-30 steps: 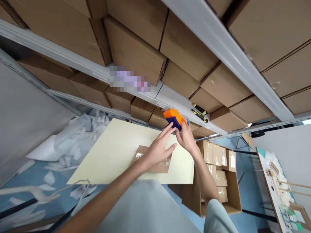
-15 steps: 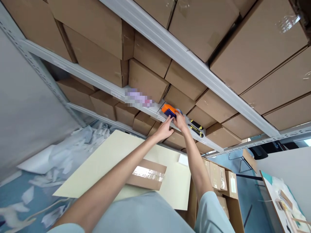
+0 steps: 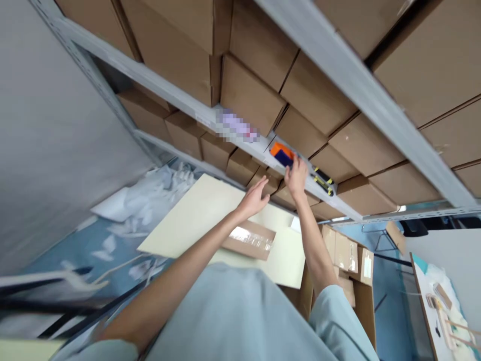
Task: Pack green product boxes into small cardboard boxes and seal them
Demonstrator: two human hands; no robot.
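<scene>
An orange and dark-blue object [image 3: 282, 154], with the look of a tape dispenser, lies on the narrow grey shelf ledge [image 3: 259, 148]. At its right end is my right hand [image 3: 296, 176], thumb and fingers apart, the fingertips close to or touching it; the hand covers that end. My left hand [image 3: 254, 199] hangs in the air lower and to the left, fingers stretched out, nothing in it. Right of my right hand, two black-and-yellow box cutters [image 3: 323, 180] rest on the ledge.
Cardboard boxes [image 3: 251, 93] pack the shelves above and below the ledge. A blurred purple item [image 3: 236, 125] lies to the left. Below are a pale yellow board [image 3: 180, 220] with a taped carton [image 3: 251, 239] on it, and a large open box [image 3: 366, 311] holding smaller ones.
My left hand has drawn back from the orange and dark-blue object and opened out. My right hand stays at its right end. The view has shifted, so the shelf appears higher and further right.
</scene>
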